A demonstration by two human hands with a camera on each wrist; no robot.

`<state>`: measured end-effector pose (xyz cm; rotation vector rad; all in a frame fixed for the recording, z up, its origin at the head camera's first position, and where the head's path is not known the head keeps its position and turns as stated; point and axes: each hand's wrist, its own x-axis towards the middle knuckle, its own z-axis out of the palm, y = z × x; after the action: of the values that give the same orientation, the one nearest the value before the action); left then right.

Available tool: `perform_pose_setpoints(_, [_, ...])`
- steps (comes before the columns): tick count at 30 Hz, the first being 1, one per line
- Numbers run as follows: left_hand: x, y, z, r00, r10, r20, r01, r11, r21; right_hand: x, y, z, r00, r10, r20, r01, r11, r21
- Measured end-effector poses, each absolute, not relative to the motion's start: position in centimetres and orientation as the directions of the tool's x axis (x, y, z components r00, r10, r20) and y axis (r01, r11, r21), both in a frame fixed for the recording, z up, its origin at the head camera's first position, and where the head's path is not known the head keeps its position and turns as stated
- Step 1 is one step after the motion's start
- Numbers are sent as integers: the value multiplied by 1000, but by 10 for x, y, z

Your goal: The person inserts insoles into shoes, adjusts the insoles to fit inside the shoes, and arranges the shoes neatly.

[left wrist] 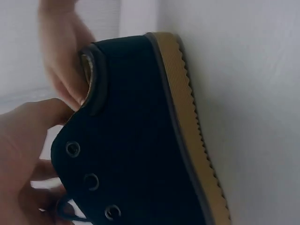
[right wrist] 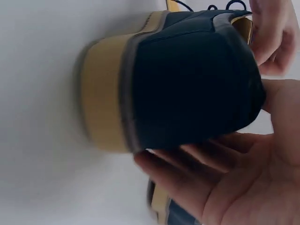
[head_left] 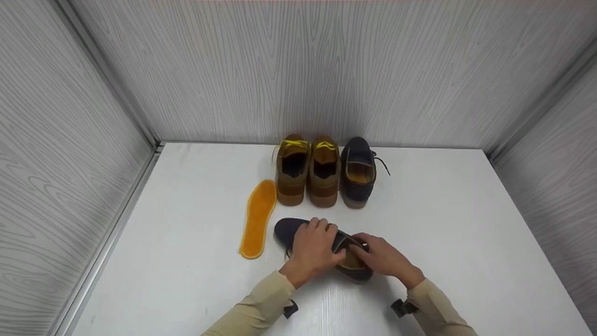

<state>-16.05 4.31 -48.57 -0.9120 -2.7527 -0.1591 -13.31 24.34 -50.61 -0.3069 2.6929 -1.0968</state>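
Note:
A dark navy lace-up shoe [head_left: 285,229] with a tan sole lies on the white table, its toe to the left and its heel toward the lower right. Across its lacing area, my left hand [head_left: 312,249] grips the upper, thumb by the opening. My right hand [head_left: 386,257] holds the heel end; in the right wrist view its fingers [right wrist: 176,180] lie along the heel's side and the thumb goes over the collar into the opening. Metal eyelets [left wrist: 91,181] show in the left wrist view. Left of the shoe lies an orange insole [head_left: 259,218], flat. The shoe's inside is partly hidden by my hands.
Behind the held shoe stand two brown shoes, one on the left [head_left: 291,189] and one on the right [head_left: 323,190], both with yellow laces. Beside them is another navy shoe [head_left: 358,151], its lace trailing right. Grey wood-grain panels [head_left: 322,70] enclose the table's back and sides.

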Motion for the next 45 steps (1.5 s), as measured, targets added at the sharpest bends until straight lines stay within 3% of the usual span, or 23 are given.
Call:
perform_pose_setpoints(5, [-163,46,-488,-819,554,145,564,825,34,-135,230,-508,-973,-183,-138,-60,785,-616])
perform_pose_setpoints(12, [-169,32,-488,-826,514,232,556,811,181,-135,225,-514,-984,-143,-110,-50,799,-599])
perform_pose_setpoints(19, [-181,9,-486,-847,444,292,515,821,247,-135,228,-515,-986,-143,-85,-65,801,-595])
perform_pose_setpoints(22, [-189,-2,-489,-891,386,239,448,833,324,-134,230,-514,-986,-144,-84,-67,803,-592])
perform_pose_setpoints(26, [-200,-18,-500,-955,284,82,287,820,495,-132,231,-515,-986,-143,-88,-66,810,-583])
perform_pose_setpoints(31, [-211,-25,-513,-977,206,-53,127,765,631,-132,233,-514,-985,-149,-84,-74,815,-575])
perform_pose_setpoints(41, [-204,-26,-511,-973,212,-88,81,674,734,-151,237,-493,-938,-265,-225,-103,831,-547])
perform_pose_setpoints(45, [-200,-27,-505,-975,211,-71,78,619,781,-165,230,-485,-930,-296,-217,-145,840,-522])
